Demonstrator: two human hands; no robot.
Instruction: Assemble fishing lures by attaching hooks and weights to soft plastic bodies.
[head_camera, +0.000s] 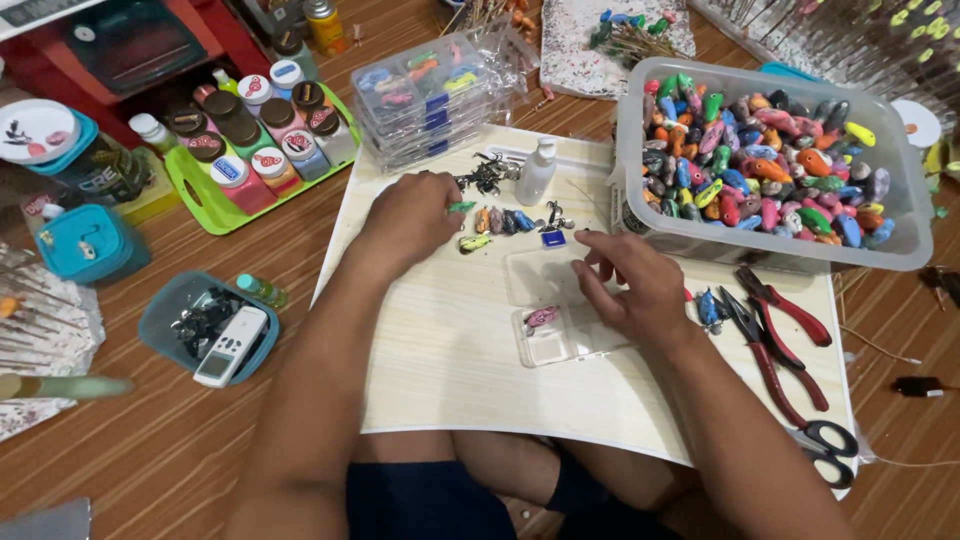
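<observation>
The left hand (412, 215) pinched one green lure (462, 207) above a row of six lures (497, 222); the right hand (632, 285), fingers spread, held nothing (two pliers (780, 340) nearby) on the pale surface (450, 350) over wooden floor (150, 450).

A row of lures (497, 220) is laid on the board (440, 350) just right of the left hand (410, 215), with hooks (487, 175) and a bottle (537, 170) behind it. A small tray (550, 335) is set just left of the right hand (630, 285). Pliers (775, 335) are placed to that hand's right, a tub (765, 165) behind it.
</observation>
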